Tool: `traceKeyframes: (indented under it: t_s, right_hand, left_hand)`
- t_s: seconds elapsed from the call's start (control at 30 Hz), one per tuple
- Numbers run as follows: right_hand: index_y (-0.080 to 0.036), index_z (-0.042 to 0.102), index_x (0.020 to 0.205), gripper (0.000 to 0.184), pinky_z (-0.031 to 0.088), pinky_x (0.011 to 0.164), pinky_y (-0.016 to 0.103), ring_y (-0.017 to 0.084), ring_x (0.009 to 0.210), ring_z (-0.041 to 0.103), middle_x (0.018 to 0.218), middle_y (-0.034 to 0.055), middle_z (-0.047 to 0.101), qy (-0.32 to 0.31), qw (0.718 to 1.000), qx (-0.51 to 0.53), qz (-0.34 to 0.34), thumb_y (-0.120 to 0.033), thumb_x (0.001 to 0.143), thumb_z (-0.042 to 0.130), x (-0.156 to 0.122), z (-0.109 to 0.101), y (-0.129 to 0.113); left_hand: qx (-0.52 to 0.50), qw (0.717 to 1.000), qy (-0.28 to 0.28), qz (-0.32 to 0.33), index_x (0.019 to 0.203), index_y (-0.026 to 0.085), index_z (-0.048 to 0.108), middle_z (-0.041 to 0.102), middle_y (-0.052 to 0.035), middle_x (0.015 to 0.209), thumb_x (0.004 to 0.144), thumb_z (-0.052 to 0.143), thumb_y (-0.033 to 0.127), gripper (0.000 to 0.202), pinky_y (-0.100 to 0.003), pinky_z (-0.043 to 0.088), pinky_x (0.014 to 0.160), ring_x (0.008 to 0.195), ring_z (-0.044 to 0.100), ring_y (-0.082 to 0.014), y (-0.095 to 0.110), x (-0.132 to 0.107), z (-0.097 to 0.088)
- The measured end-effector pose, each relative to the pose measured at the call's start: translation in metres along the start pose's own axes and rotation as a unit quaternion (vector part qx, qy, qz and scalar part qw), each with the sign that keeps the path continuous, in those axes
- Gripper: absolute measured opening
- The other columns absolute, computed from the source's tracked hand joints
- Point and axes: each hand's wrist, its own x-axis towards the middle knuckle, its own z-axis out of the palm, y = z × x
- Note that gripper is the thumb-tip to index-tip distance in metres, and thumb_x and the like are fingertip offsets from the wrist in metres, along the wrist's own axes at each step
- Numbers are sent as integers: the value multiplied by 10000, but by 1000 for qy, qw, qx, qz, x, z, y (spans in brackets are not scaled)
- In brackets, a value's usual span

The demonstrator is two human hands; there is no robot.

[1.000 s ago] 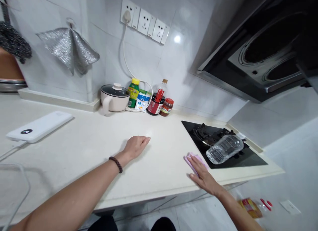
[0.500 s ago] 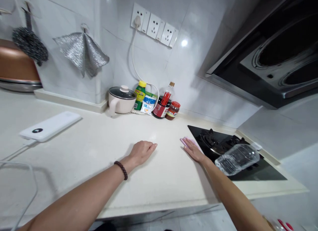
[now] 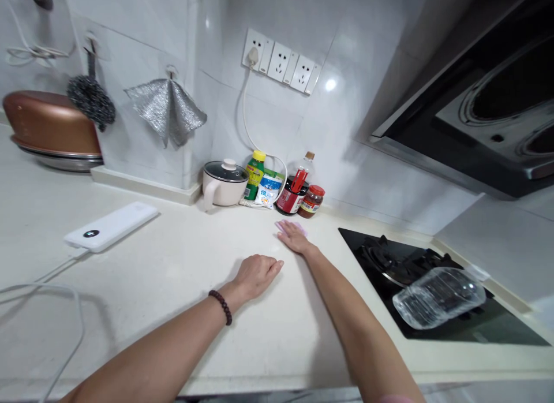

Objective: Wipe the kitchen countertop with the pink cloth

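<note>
My right hand (image 3: 292, 238) lies over a thin pink cloth (image 3: 299, 225), pressing it against the white countertop (image 3: 182, 287) just in front of the jars. Its fingers are stretched forward, and the cloth's edges show around them. Nearer to me, my left hand (image 3: 257, 276) rests on the countertop in a loose fist, with its thumb along the side and a dark bead bracelet (image 3: 221, 307) at the wrist. Nothing sticks out of that fist, though its curled fingertips are hidden. The two hands are apart.
Along the wall stand a pink pot (image 3: 225, 185), a green bottle (image 3: 254, 175), a white packet (image 3: 268, 190) and a red-lidded jar (image 3: 311, 201). A power bank (image 3: 115, 227) lies left. On the gas stove (image 3: 433, 287) lies a clear plastic bottle (image 3: 439, 299).
My right hand has moved left and away from the stove's edge, taking the pink cloth toward the jars. The left hand stays on the countertop. The view has shifted slightly.
</note>
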Motion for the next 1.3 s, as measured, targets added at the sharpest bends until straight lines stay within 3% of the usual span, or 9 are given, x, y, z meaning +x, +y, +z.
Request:
traceKeyframes:
  t_s: [0.13, 0.23, 0.37, 0.53, 0.67, 0.83, 1.1, 1.2, 1.3]
  right_hand:
    - [-291, 278, 1560, 748, 72, 1229, 432, 223, 1520, 95, 1646, -2, 167, 14, 998, 20, -66, -719, 949, 233, 0, 13, -37]
    - [-276, 270, 1564, 742, 82, 1232, 426, 208, 1519, 101, 1641, 0, 192, 22, 997, 26, -73, -702, 961, 195, -19, 11, -36]
    - [-284, 281, 1560, 712, 99, 1234, 426, 195, 1513, 140, 1622, -1, 250, 29, 999, 16, -35, -673, 974, 174, -72, 0, 2]
    - [-312, 292, 1555, 672, 135, 1229, 456, 210, 1503, 189, 1597, -4, 316, 47, 995, -17, 92, -638, 984, 154, -175, -11, 65]
    - [-308, 282, 1559, 657, 157, 1228, 455, 215, 1501, 194, 1600, -5, 309, 70, 990, -27, 123, -618, 990, 177, -240, -7, 74]
    - [-330, 243, 1566, 640, 140, 1225, 490, 242, 1515, 130, 1633, -6, 211, 82, 994, -2, 75, -613, 993, 269, -257, 5, 1]
    - [-349, 193, 1574, 777, 82, 1223, 541, 306, 1520, 27, 1655, -13, 66, -5, 987, 123, -100, -720, 919, 388, -201, 18, -165]
    - [-331, 178, 1580, 815, 100, 1221, 536, 317, 1518, 16, 1658, 2, 39, -15, 980, 142, -141, -733, 906, 400, -191, 18, -189]
    - [-327, 185, 1579, 769, 118, 1223, 521, 303, 1519, 39, 1655, 10, 53, -24, 980, 134, -141, -697, 935, 382, -203, 12, -186]
  left_hand:
    - [2, 1000, 10, -9, 585, 191, 453, 488, -8, 546, 966, 341, 462, 481, -292, 186, 576, 547, 385, -143, -4, 0, -4]
    - [5, 1000, 17, -12, 595, 193, 464, 477, -5, 544, 963, 343, 476, 480, -291, 190, 578, 549, 382, -144, -7, -1, -8]
    - [6, 1000, 18, -3, 591, 193, 464, 468, -7, 547, 963, 334, 488, 493, -296, 182, 578, 548, 392, -144, -7, -2, -10]
    - [11, 1000, 10, -8, 578, 193, 467, 475, -10, 544, 964, 330, 472, 495, -301, 172, 576, 538, 383, -145, -2, -2, -12]
    - [16, 1000, 10, -4, 588, 194, 507, 514, -21, 555, 969, 328, 470, 503, -300, 182, 578, 552, 418, -156, 2, -2, -12]
    - [26, 1000, 10, 9, 613, 195, 555, 566, -38, 589, 969, 327, 463, 500, -301, 208, 584, 573, 470, -171, 5, -2, -10]
    - [26, 999, 39, -7, 590, 204, 486, 535, -28, 567, 959, 305, 501, 507, -292, 231, 587, 570, 456, -164, -8, 2, -12]
    - [26, 999, 42, -23, 586, 206, 475, 514, -16, 549, 953, 308, 528, 516, -291, 228, 585, 571, 451, -163, -15, 2, -15]
    - [24, 998, 43, -27, 569, 207, 438, 462, -5, 516, 953, 296, 538, 526, -291, 220, 580, 561, 431, -160, -18, 2, -16]
